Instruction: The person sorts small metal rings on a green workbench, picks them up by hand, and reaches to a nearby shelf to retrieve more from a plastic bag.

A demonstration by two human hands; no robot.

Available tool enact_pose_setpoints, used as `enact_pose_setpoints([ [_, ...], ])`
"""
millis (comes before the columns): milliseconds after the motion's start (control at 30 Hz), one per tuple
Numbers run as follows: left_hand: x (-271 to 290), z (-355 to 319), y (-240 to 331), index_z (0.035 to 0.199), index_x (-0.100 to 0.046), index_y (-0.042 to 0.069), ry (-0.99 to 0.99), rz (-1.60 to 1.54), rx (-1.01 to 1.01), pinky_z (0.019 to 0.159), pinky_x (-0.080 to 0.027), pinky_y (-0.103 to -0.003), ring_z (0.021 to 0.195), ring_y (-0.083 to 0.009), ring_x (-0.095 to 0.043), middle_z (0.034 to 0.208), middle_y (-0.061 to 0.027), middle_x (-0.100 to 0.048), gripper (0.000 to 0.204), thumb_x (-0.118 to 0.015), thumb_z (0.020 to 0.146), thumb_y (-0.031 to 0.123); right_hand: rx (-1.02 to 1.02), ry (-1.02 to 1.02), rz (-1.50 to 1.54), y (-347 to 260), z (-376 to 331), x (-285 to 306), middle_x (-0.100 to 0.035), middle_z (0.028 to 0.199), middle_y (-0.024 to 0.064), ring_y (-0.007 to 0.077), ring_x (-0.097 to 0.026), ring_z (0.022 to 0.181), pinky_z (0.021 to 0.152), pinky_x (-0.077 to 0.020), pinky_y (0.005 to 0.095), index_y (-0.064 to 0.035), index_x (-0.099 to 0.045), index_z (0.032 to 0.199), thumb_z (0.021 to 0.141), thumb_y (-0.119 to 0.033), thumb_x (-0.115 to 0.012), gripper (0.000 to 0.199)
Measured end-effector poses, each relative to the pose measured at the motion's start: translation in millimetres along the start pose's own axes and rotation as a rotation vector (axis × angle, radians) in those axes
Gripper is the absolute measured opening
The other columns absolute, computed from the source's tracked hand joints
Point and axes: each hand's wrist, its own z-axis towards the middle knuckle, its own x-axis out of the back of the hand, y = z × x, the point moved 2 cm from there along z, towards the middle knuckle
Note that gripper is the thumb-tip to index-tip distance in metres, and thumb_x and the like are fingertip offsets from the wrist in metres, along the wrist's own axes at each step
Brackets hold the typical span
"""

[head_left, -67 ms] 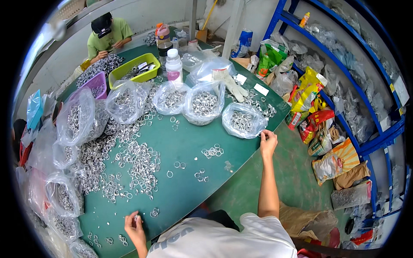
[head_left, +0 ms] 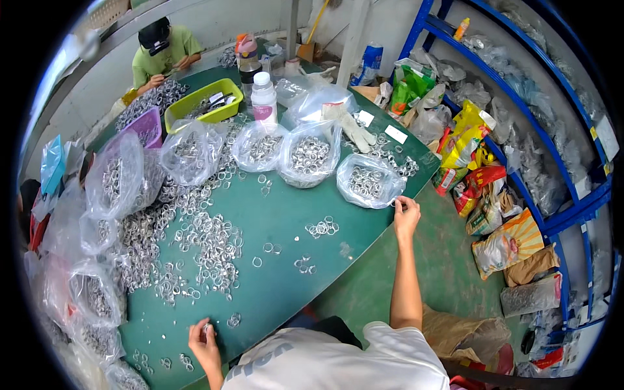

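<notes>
Faces a green table (head_left: 286, 211) strewn with silvery rings (head_left: 208, 247), heaped thickest at the left and thinning to small loose clusters toward the middle and the near edge. Pinches the near-right rim of a clear bag (head_left: 379, 201) between thumb and fingers of the right grip (head_left: 404, 213), at the table's right edge, with part of the ring supply inside that bag. Rests the left grip (head_left: 205, 341) low over the near edge, fingers curled, with something small and pale at the fingertips; cannot tell whether held fast. Has a small ring cluster (head_left: 234, 320) just beside that left grip.

Meets plenty in the way beyond: more open plastic bags (head_left: 309, 182) along the far and left sides, a white glove (head_left: 354, 133) behind the pinched bag, a white bottle (head_left: 263, 99), a yellow-green basket (head_left: 224, 116) and a purple basket (head_left: 156, 140). Includes a co-worker (head_left: 151, 64) in a dark cap at the far-left corner, and, to the right, blue shelving (head_left: 478, 49) with colourful sacks (head_left: 507, 244) on the floor below.

Differs hardly at all from the earlier frame: keeps both grips in nearly the same spots and poses, with bags and heaps unmoved.
</notes>
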Motion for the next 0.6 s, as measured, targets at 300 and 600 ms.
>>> enact_pose_setpoints([
  [300,3,-1,7,0.095,-0.066,0.0,0.066,0.182,-0.07,0.056,-0.036,-0.025,0.062,-0.0126,-0.043,0.071,-0.0048,-0.047,0.016,-0.061,0.08,-0.002,0.192,0.012,-0.188,17,7,-11,-0.064,0.092,0.0135,0.031,-0.057,0.09,0.081,-0.0453,0.0415,-0.0037,-0.068,0.088,0.076,-0.011,-0.065,0.014],
  [600,3,-5,4,0.098,-0.066,0.002,0.097,0.087,-0.017,0.056,-0.04,-0.026,0.06,-0.0142,-0.048,0.075,-0.0078,-0.054,0.019,-0.063,0.08,-0.003,0.208,-0.123,-0.319,39,9,-16,-0.062,0.094,0.0136,0.0345,-0.054,0.088,0.078,-0.0438,0.0431,-0.0005,-0.063,0.09,0.073,-0.009,-0.067,0.019],
])
